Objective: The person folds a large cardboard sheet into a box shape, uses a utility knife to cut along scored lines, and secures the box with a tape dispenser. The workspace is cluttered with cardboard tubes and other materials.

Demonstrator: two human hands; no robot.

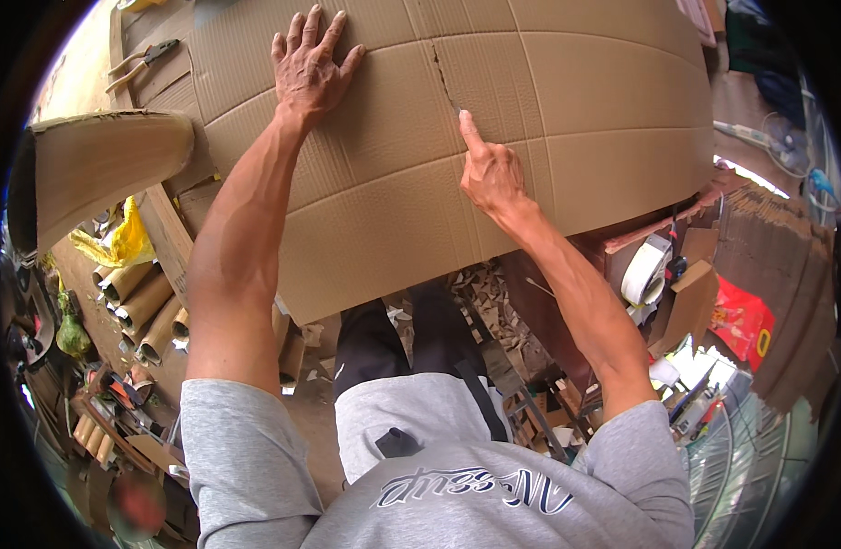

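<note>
A large sheet of brown cardboard with crossing crease lines lies in front of me. My left hand rests flat on its far left part, fingers spread. Near the middle of the sheet, my right hand is closed, its index finger stretched forward along the board. A ragged dark slit runs from that fingertip toward the far edge. Whatever the right hand grips is hidden by its fingers.
Pliers lie left of the sheet, near a curved cardboard piece. Cardboard tubes and a yellow bag are lower left. At right are a tape roll and a red packet. Scraps litter the floor below.
</note>
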